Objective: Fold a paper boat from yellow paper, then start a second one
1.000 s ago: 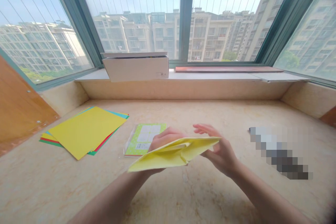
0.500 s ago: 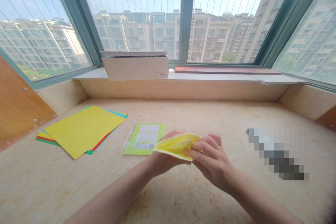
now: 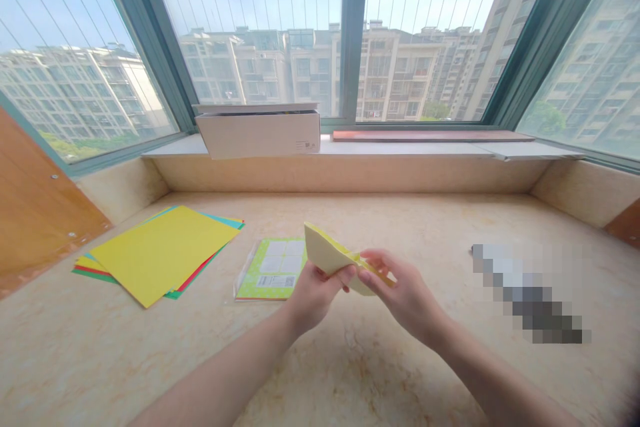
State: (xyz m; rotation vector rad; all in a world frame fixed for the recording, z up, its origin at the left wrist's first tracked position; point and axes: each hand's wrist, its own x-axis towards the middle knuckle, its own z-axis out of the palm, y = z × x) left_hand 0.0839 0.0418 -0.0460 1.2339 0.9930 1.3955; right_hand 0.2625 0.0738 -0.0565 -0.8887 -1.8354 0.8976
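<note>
- Folded yellow paper: right of centre in the lower half of the frame, held up in front of me over the tabletop. Folds partly hidden by my fingers.
- Long axis: slants from upper left to lower right; broad pale panel stands at the upper-left end, tip up. The other end runs down behind and below my right fingers.
- Left hand: directly under the broad panel, grip closed on its lower edge, thumb on the near face. Of the two, this hand is nearer the raised tip.
- Right hand: at the lower-right portion, grip narrow, fingers and thumb pinching the paper. Paper lies to the left of this palm.
- Between grips: thumbs almost meet near the middle of the paper; exact contact there too small to tell.
- Green packet: on the tabletop, left of the paper and beyond my left wrist, its right side partly covered in this view.
- Coloured sheets: fanned pile, yellow uppermost, left part of the frame, well apart from both hands.
- Pixelated object: right part of the frame, identity unreadable.
</note>
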